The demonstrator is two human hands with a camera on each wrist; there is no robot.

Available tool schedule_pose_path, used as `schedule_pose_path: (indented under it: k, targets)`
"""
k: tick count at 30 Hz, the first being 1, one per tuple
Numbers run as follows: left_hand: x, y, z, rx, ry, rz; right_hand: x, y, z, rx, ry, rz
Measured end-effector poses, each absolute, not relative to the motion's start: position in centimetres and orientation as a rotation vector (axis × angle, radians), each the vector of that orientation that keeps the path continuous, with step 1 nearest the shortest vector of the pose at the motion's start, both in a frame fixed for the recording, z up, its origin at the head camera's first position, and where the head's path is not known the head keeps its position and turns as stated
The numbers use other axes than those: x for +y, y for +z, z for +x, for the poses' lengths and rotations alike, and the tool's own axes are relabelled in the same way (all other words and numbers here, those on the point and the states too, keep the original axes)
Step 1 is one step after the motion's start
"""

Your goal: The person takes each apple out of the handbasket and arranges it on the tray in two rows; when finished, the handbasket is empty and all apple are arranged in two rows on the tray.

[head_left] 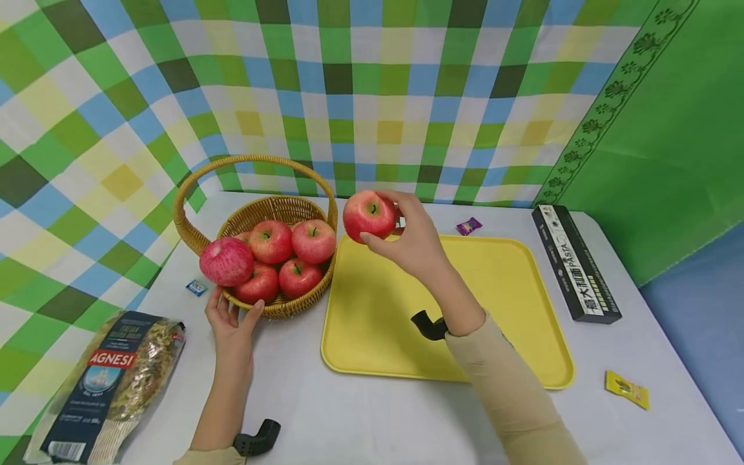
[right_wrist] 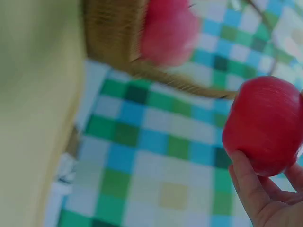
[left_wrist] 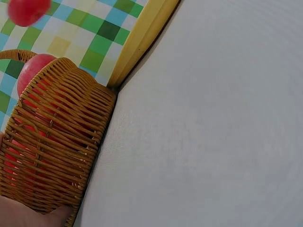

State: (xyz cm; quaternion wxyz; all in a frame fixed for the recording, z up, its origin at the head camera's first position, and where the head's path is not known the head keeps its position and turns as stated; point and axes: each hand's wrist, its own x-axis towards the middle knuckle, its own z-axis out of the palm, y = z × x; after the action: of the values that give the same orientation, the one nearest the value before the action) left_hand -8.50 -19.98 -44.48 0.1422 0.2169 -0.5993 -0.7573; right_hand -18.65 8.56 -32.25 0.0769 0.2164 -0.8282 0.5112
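Observation:
A red apple [head_left: 367, 218] is held up in my right hand [head_left: 409, 239], fingers and thumb around its side, above the tray's back left corner. In the right wrist view that apple [right_wrist: 265, 125] sits between thumb and fingers. A wicker basket [head_left: 289, 310] with a tall handle stands at left, full of several red apples [head_left: 270, 242]. One streaked pinkish-red fruit [head_left: 227, 261] rests at its left rim. My left hand [head_left: 231, 326] holds the basket's near side, and the left wrist view shows its thumb against the woven wall [left_wrist: 52, 142].
Right of the basket lies a yellow tray [head_left: 383, 349]. Around it are a black pasta box [head_left: 575, 265], a purple wrapped sweet [head_left: 469, 225] and a yellow one [head_left: 627, 389]. At left are a blue sweet [head_left: 196, 287] and an AGNESI pasta bag [head_left: 110, 381]. Checked cloth [head_left: 389, 97] hangs behind.

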Motion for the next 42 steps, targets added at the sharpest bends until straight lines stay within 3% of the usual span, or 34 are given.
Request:
schedule_pose_path:
  k: [7, 15, 42]
  targets:
    - [-20.1, -44.7, -8.5, -1.739, -2.189, 0.615, 9.0, -36.6, -22.9, -2.689, 1.525, 0.447]
    - [-20.4, -45.0, -8.6, -1.752, -2.182, 0.61, 7.4, -41.3, -25.3, -2.882, 1.38, 0.447]
    - [-20.2, -44.6, -8.4, -1.754, -2.192, 0.623, 5.7, -43.2, -25.2, -2.939, 1.255, 0.474]
